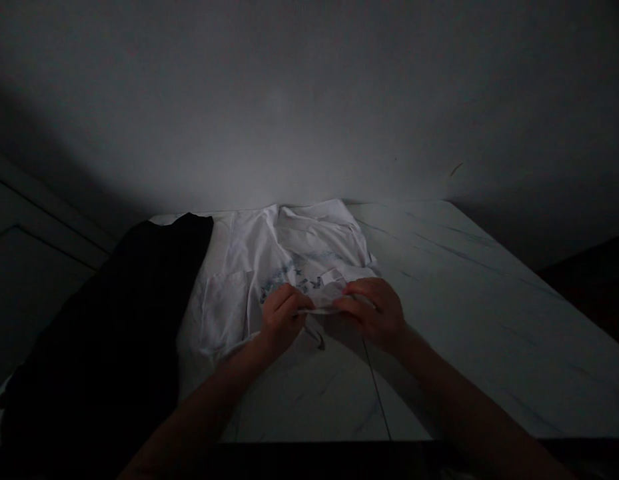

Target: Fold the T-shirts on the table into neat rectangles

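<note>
A white T-shirt (319, 230) with a dark blue-grey print lies crumpled on the marbled table, near the wall. My left hand (283, 315) is closed on the shirt's near edge, fingers pinching the cloth. Just to its right, my right hand (376, 310) grips the same edge between thumb and fingers. A short band of white cloth stretches between both hands, lifted a little off the tabletop. Beneath the left hand, a small dark loop or cord-like piece hangs against the table; its kind is unclear.
A black garment (124, 320) spreads over the table's left side. Beside the shirt lies a folded white cloth piece (224, 310), perhaps part of it. The marbled tabletop (479, 300) extends right, with a dark seam near the middle front. A grey wall (289, 100) rises behind. The light is dim.
</note>
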`<act>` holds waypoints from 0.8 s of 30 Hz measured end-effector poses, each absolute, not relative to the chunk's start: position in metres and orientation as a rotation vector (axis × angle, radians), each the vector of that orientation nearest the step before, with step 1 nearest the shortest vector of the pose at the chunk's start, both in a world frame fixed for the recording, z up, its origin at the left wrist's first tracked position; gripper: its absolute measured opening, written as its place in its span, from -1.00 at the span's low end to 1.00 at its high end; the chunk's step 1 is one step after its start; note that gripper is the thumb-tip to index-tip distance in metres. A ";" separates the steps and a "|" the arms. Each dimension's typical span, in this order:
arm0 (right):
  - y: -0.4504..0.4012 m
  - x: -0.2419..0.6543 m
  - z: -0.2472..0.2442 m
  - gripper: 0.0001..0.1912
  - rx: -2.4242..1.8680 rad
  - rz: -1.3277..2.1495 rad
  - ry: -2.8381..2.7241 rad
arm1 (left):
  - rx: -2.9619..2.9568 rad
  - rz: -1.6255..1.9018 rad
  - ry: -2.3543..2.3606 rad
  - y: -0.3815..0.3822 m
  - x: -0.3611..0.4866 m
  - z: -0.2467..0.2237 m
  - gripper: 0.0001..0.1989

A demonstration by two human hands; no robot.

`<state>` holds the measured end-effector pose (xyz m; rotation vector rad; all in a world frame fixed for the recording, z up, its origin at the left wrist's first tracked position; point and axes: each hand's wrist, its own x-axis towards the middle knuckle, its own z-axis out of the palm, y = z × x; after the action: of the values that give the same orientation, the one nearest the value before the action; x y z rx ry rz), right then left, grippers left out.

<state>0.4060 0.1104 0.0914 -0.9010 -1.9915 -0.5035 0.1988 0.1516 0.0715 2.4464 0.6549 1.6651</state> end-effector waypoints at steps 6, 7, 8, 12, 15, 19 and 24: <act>0.100 0.405 0.072 -0.83 -0.860 -0.524 -1.949 | 2.529 1.666 0.636 0.148 0.201 0.064 -0.87; 0.099 0.408 0.070 -0.84 -0.866 -0.530 -1.906 | 2.521 1.651 0.662 0.148 0.201 0.064 -0.90; 0.099 0.409 0.070 -0.83 -0.869 -0.534 -1.877 | 2.508 1.633 0.687 0.149 0.202 0.064 -0.93; 0.099 0.405 0.076 -0.83 -0.850 -0.507 -1.913 | 2.475 1.592 0.680 0.148 0.201 0.065 -0.90; 0.099 0.395 0.082 -0.85 -0.824 -0.398 -1.991 | 2.508 1.615 0.593 0.145 0.202 0.064 -0.83; 0.100 0.393 0.084 -0.85 -0.921 -0.200 -1.975 | 2.536 1.494 0.629 0.150 0.201 0.075 -0.90; 0.108 0.410 0.081 -0.89 -1.187 -0.122 -1.804 | 2.440 0.885 1.065 0.173 0.166 0.113 -0.75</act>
<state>0.4100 0.1081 0.0807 -1.1873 -1.8042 -0.1216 0.1655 0.1729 0.1127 2.4399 1.0655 0.8852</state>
